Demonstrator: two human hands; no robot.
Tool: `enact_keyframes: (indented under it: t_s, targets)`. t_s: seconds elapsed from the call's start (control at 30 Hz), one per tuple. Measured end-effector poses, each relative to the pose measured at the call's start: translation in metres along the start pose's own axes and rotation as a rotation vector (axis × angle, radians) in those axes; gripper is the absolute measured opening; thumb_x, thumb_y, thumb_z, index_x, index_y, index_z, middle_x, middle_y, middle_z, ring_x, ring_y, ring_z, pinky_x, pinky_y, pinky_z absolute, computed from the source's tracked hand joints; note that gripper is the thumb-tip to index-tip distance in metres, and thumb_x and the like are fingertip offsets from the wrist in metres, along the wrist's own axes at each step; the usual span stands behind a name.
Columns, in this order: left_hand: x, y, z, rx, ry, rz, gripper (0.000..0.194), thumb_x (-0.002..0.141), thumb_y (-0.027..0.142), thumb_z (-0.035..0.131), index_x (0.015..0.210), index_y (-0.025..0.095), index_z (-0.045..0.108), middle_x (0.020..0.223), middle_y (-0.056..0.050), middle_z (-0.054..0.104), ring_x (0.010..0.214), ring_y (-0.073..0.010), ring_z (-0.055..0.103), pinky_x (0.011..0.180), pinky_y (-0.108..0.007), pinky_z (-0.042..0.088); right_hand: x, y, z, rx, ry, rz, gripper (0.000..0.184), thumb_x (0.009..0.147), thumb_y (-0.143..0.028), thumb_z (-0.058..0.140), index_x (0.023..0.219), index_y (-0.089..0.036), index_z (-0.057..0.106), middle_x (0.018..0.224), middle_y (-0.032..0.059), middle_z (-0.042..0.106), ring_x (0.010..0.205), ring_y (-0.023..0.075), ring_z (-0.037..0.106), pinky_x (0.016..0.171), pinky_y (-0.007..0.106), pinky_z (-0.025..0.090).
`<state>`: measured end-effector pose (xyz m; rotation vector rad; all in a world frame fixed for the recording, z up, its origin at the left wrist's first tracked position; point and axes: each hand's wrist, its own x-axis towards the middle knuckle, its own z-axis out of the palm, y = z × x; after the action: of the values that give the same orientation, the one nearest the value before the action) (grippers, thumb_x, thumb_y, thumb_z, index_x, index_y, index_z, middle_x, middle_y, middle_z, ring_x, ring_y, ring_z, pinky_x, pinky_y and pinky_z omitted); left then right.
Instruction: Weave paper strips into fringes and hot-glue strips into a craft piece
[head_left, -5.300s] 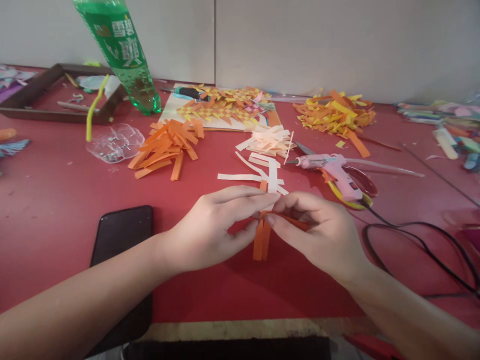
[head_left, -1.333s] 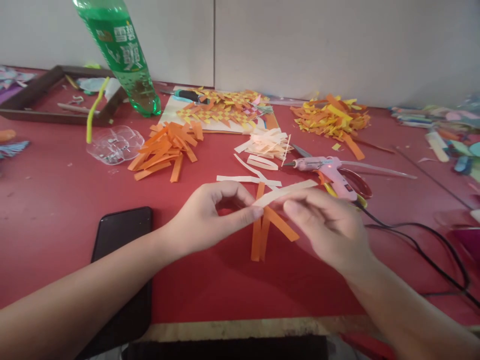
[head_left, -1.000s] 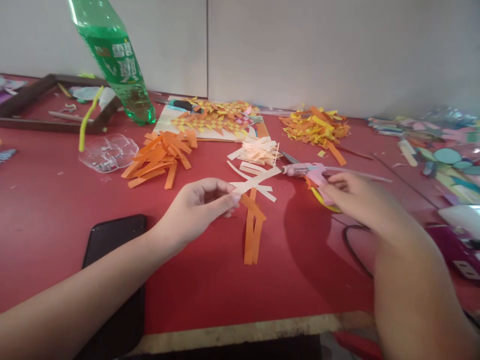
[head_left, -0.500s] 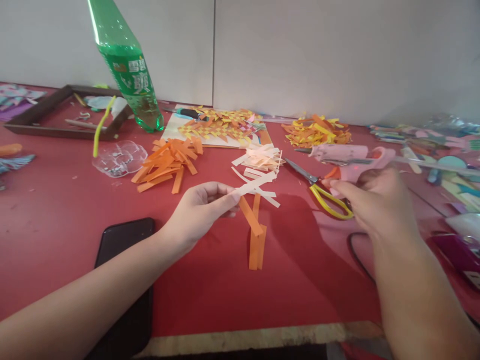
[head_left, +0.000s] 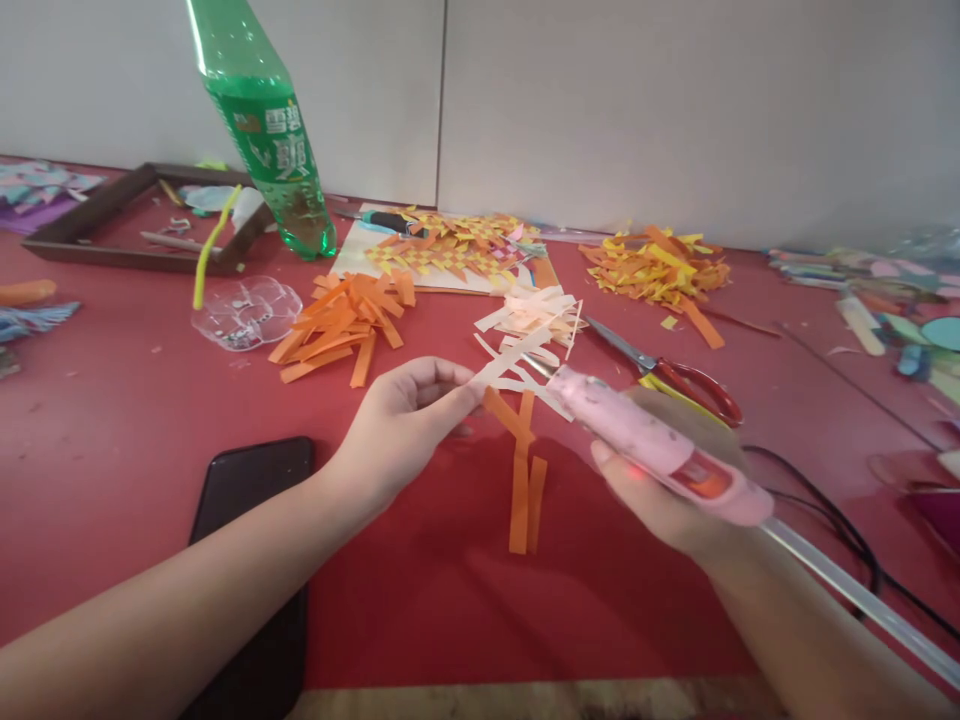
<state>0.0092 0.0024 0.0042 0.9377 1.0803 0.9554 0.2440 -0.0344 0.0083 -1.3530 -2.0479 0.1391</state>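
Observation:
My left hand (head_left: 405, 425) pinches a cream paper strip (head_left: 517, 356) together with an orange strip (head_left: 507, 415), holding them just above the red table (head_left: 112, 420). Two more orange strips (head_left: 525, 490) lie on the table under them. My right hand (head_left: 660, 490) is wrapped round a pink glue gun (head_left: 660, 450), whose nozzle points left at the cream strip, close to my left fingertips. A clear glue stick (head_left: 855, 595) sticks out of the gun's back.
A pile of orange strips (head_left: 345, 315), cream strips (head_left: 536, 310), a woven paper mat (head_left: 450, 240), an orange-yellow scrap heap (head_left: 660, 268), scissors (head_left: 675, 370), a green bottle (head_left: 266, 120), a black phone (head_left: 251, 520), a wooden frame (head_left: 112, 255) and the gun's black cord (head_left: 832, 510) lie around.
My right hand let go of the strips, reached right, picked up the glue gun and brought it back to the strips. My left hand kept its pinch on the strips.

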Motion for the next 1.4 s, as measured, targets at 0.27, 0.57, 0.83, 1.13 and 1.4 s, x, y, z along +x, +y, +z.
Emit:
enact_keyframes:
  t_s: [0.27,0.57,0.83,1.13,1.4]
  targets:
    - [0.0,-0.004,-0.003,0.101,-0.027,0.067,0.026,0.078,0.039,0.077,0.086,0.016,0.069,0.08,-0.003,0.074,0.075,-0.0133,0.069,0.072,-0.024,0.055,-0.004,0.005,0.01,-0.031,0.099,-0.274,0.032,0.07,-0.009,0.06,0.096,-0.026,0.067,0.082,0.0032,0.075,0.07,0.0244,0.071,0.064,0.036,0.058]
    - [-0.004,-0.001,-0.001,0.368,0.024,0.119,0.019,0.083,0.036,0.071,0.085,0.019,0.065,0.084,-0.004,0.077,0.078,-0.0173,0.071,0.074,-0.028,0.053,-0.004,0.001,0.008,-0.165,0.051,-0.294,0.016,0.072,-0.011,0.059,0.082,-0.025,0.056,0.063,0.0003,0.063,0.054,0.0176,0.057,0.051,0.03,0.046]
    - [-0.006,0.002,0.002,0.424,0.053,0.162,0.015,0.082,0.033,0.07,0.08,0.02,0.064,0.086,-0.005,0.078,0.081,-0.0194,0.073,0.073,-0.028,0.055,-0.001,-0.006,0.005,-0.164,0.019,-0.308,0.021,0.07,-0.008,0.055,0.075,-0.027,0.047,0.057,-0.0005,0.051,0.05,0.0178,0.046,0.047,0.031,0.038]
    - [-0.007,0.0,0.002,0.483,0.054,0.215,0.012,0.083,0.029,0.069,0.079,0.02,0.062,0.086,-0.003,0.078,0.081,-0.0167,0.074,0.069,-0.021,0.057,-0.001,-0.006,0.003,-0.192,0.02,-0.287,0.023,0.072,-0.01,0.053,0.072,-0.026,0.037,0.054,-0.0025,0.04,0.048,0.0154,0.035,0.044,0.029,0.032]
    - [-0.006,-0.002,0.001,0.498,0.067,0.251,0.007,0.081,0.025,0.068,0.078,0.021,0.063,0.085,-0.001,0.078,0.083,-0.0147,0.074,0.068,-0.017,0.057,0.001,-0.008,0.004,-0.204,0.053,-0.277,0.026,0.07,-0.01,0.052,0.068,-0.025,0.031,0.053,-0.0039,0.033,0.048,0.014,0.03,0.043,0.028,0.029]
